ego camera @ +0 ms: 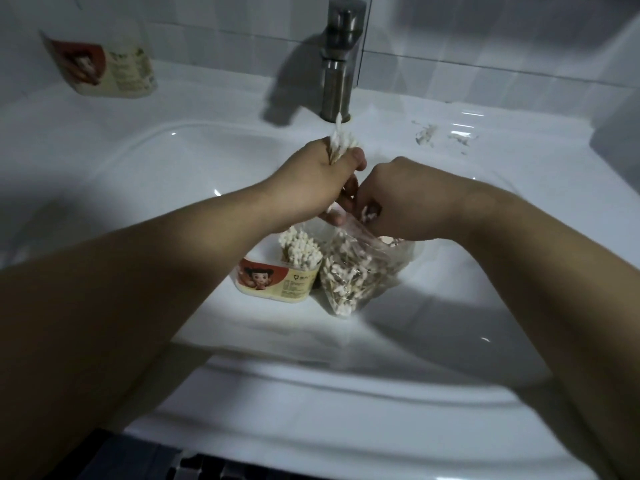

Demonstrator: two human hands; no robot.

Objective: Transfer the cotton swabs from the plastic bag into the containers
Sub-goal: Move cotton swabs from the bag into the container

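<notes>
Step in hand: withdrawal of swabs from bag, transfer part done.

Left hand (322, 178): curled tight round a bunch of white-tipped wooden cotton swabs (341, 145), raised above the white ceramic sink (173, 161), near the steel tap (341, 60).

Right hand (394, 199): fingers curled in the mouth of the clear plastic bag (360, 271), by appearance pinching a few more swabs.

Next move, as judged: bunch down to the short labelled plastic container (273, 278), tips levelled, sticks upright, eased in beside those present.

Container: in the basin, touching the bag, partly packed with upright swabs.

Bag: largely full.

Second labelled container (104, 64), on the ledge at left: contents not discernible.
</notes>
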